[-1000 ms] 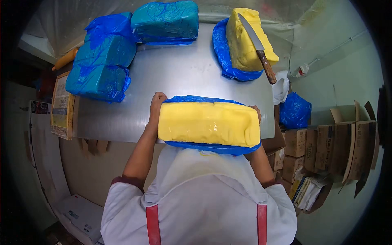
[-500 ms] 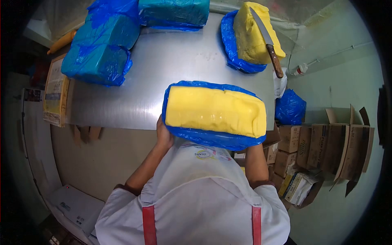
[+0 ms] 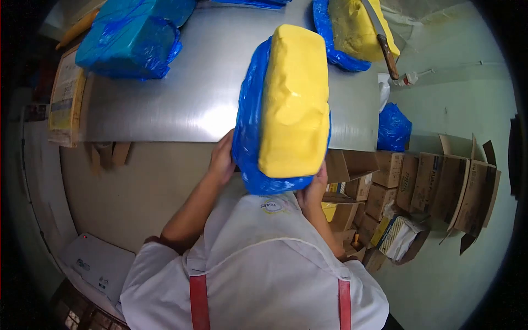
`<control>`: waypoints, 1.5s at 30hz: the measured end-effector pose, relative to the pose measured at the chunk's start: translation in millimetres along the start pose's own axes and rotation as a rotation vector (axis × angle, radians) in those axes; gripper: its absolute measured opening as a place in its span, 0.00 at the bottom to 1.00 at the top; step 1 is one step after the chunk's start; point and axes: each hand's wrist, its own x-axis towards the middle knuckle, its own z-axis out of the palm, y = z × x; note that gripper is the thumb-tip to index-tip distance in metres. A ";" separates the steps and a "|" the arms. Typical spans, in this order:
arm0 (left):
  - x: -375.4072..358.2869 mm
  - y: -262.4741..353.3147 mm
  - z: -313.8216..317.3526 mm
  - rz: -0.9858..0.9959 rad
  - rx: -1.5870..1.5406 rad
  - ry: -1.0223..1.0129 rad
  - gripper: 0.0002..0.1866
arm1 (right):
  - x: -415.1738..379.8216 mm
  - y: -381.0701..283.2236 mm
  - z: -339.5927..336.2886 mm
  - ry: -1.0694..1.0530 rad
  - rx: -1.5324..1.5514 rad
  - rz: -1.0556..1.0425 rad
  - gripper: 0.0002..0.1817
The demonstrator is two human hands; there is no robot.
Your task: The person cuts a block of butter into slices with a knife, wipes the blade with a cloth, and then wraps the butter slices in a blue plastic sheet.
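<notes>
A large yellow block of butter (image 3: pixel 297 104) lies lengthwise away from me over the front edge of the metal table. Blue plastic wrap (image 3: pixel 250 132) covers its underside and shows along its left side and near end. My left hand (image 3: pixel 223 157) grips the wrapped block at its left side, fingers partly hidden. At the near right corner, my right hand (image 3: pixel 316 184) holds it with the fingers tucked beneath. Beyond it, a second butter block (image 3: pixel 352 33) rests on its own blue wrap, and a wooden-handled knife (image 3: pixel 385 49) lies across its top.
Blue-wrapped blocks (image 3: pixel 124 47) stand at the table's left side. The metal table (image 3: pixel 209 71) ends just in front of me. Cardboard boxes (image 3: pixel 434 181) are stacked at right below table height, with a blue bag (image 3: pixel 394 127) near the table corner.
The butter block has turned from lying crosswise to pointing lengthwise away from me, with its wrap. My right hand has come inward to the left. The view has shifted slightly.
</notes>
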 end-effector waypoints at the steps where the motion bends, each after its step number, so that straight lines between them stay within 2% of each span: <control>1: -15.8 -5.5 -3.4 0.024 -0.047 0.067 0.21 | -1.3 -0.1 -2.0 -0.079 0.075 0.065 0.18; 3: -41.8 -15.7 -5.0 0.084 -0.152 0.207 0.19 | -0.3 -8.2 -0.9 -0.191 0.222 0.207 0.19; 6: -55.3 -38.8 -6.8 0.006 -0.366 0.189 0.18 | 8.2 -18.5 6.6 -0.248 0.397 0.406 0.19; 7: -60.0 -46.3 -3.8 -0.017 -0.380 0.150 0.17 | 15.1 -13.1 0.8 -0.249 0.417 0.459 0.19; 10: -73.2 -59.1 17.8 -0.114 -0.709 -0.074 0.20 | 24.2 -5.5 -8.6 -0.338 0.474 0.573 0.19; 12: -71.7 -67.5 24.7 -0.045 -0.778 -0.175 0.22 | 19.6 -3.0 -4.2 -0.315 0.452 0.620 0.19; 16: -65.0 -86.9 26.9 0.146 -0.789 -0.246 0.24 | 18.1 -7.2 5.1 -0.346 0.435 0.601 0.19; 17: -62.8 -89.6 26.8 0.198 -0.832 -0.319 0.23 | 19.7 -4.8 2.2 -0.365 0.440 0.600 0.19; 20: -64.4 -101.2 31.5 0.139 -0.917 -0.218 0.22 | 22.9 -3.9 -8.4 -0.539 0.508 0.631 0.20; 21: -63.5 -104.4 33.4 0.108 -0.941 -0.262 0.22 | 24.8 -5.0 -9.3 -0.618 0.538 0.648 0.21; 26: -35.9 -132.6 27.2 0.051 -0.905 -0.473 0.24 | 38.6 8.2 -14.3 -0.567 0.424 0.705 0.26; 30: -32.9 -122.1 36.5 0.030 -0.907 -0.455 0.25 | 42.2 7.6 -13.0 -0.566 0.345 0.687 0.27; 33: -37.8 -104.0 43.5 0.024 -0.872 -0.395 0.25 | 36.3 3.5 -4.4 -0.613 0.296 0.630 0.23; 35: -39.4 -95.5 47.9 -0.008 -0.899 -0.387 0.25 | 29.5 0.6 3.7 -0.555 0.267 0.599 0.21; 38: -41.2 -92.8 52.5 0.013 -0.894 -0.335 0.25 | 34.9 8.0 -1.7 -0.562 0.221 0.565 0.20; 41: -42.0 -97.2 52.6 0.128 -0.891 -0.349 0.28 | 36.9 11.9 -4.5 -0.587 0.206 0.556 0.21; 45: -47.2 -102.7 49.5 0.143 -0.810 -0.334 0.23 | 35.9 16.1 -5.5 -0.538 0.216 0.548 0.20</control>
